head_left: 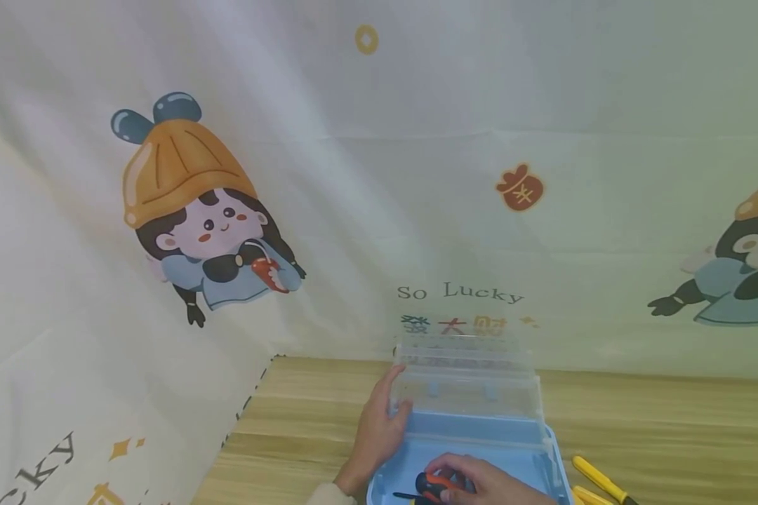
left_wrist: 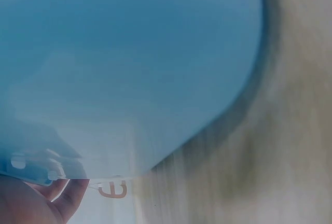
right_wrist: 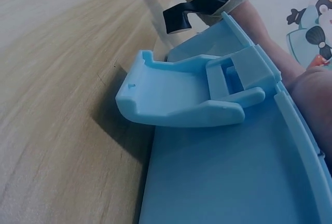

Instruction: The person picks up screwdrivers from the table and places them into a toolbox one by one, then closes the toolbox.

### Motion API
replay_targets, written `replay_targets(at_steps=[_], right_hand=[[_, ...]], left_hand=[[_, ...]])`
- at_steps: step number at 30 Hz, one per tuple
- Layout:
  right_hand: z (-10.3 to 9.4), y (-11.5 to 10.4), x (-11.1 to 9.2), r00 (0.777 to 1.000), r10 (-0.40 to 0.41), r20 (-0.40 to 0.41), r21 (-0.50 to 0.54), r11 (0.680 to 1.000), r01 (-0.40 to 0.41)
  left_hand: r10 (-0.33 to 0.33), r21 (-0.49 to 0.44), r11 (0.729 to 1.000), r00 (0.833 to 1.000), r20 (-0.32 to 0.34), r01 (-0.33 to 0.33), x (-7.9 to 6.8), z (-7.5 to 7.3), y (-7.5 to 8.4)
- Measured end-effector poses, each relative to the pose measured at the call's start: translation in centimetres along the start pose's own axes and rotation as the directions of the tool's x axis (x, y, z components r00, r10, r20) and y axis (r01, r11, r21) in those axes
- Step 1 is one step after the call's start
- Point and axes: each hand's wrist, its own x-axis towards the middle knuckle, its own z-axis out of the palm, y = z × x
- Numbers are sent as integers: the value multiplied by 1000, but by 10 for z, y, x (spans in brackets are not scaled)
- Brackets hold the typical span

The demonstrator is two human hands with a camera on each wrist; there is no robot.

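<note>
A light blue toolbox [head_left: 464,424] stands on the wooden table with its clear lid [head_left: 467,396] raised at the back. My left hand [head_left: 382,431] grips the lid's left edge, thumb on the near side; in the left wrist view, its fingers [left_wrist: 72,198] curl at the edge below the blue wall. Inside the box, my right hand [head_left: 480,480] holds a screwdriver by its red-and-black handle [head_left: 431,482]; its shaft is hidden. A thin dark shaft [head_left: 406,496] with a bit of yellow lies just below that handle.
Yellow-handled tools [head_left: 596,473] lie on the table right of the box. A blue latch [right_wrist: 176,89] juts from the box's front in the right wrist view. Behind the table [head_left: 316,393] hangs a printed cloth [head_left: 379,210], which also covers the left side.
</note>
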Motion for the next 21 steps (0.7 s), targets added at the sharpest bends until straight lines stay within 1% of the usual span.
replay_targets(at_steps=[1, 3, 6, 11, 12, 14, 21], right_hand=[[1, -7, -1, 1000, -15, -4, -23, 1000, 14], [3, -19, -2, 1000, -21, -19, -27, 999, 21], [4, -27, -3, 1000, -15, -22, -67, 998, 13], [4, -31, -4, 998, 10, -55, -109, 994, -16], [5, -31, -4, 997, 18, -72, -88, 996, -25], [5, -32, -4, 996, 26, -85, -86, 996, -33], [6, -34, -5, 993, 59, -101, -63, 996, -66]], left_hand=[[-2, 0, 1000, 1000, 0, 2, 0, 0, 0], [-5, 2, 1000, 1000, 0, 5, 0, 0, 0], [-10, 4, 1000, 1000, 3, 10, 0, 0, 0], [-11, -2, 1000, 1000, 7, 11, 1, 0, 1], [-10, -4, 1000, 1000, 8, 10, 1, 0, 1], [-10, -4, 1000, 1000, 7, 10, 1, 0, 2], [-1, 3, 1000, 1000, -4, 1, 0, 0, 3]])
